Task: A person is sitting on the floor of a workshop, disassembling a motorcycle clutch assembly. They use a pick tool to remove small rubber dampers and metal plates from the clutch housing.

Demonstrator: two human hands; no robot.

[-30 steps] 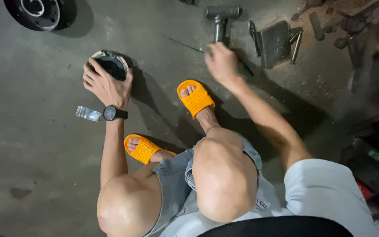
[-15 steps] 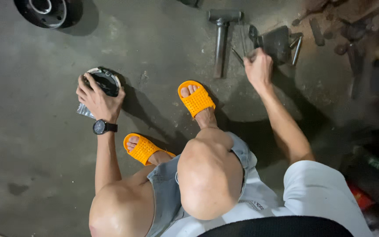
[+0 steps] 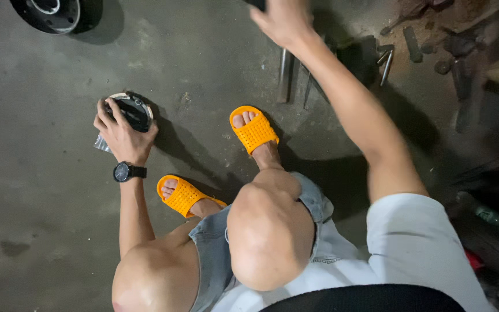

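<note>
Disc (image 3: 131, 111), round, dark with a pale rim, on the concrete floor (image 3: 41, 190) at nine o'clock from my knees: my left hand (image 3: 121, 136) cupped over it, fingers closed on its edge, a small clear bag (image 3: 101, 143) partly under my palm. My right hand (image 3: 281, 20) at twelve o'clock, over the metal rods (image 3: 285, 75); whether it grips anything, I cannot tell. Black round part (image 3: 50, 13) at eleven o'clock, well apart.
</note>
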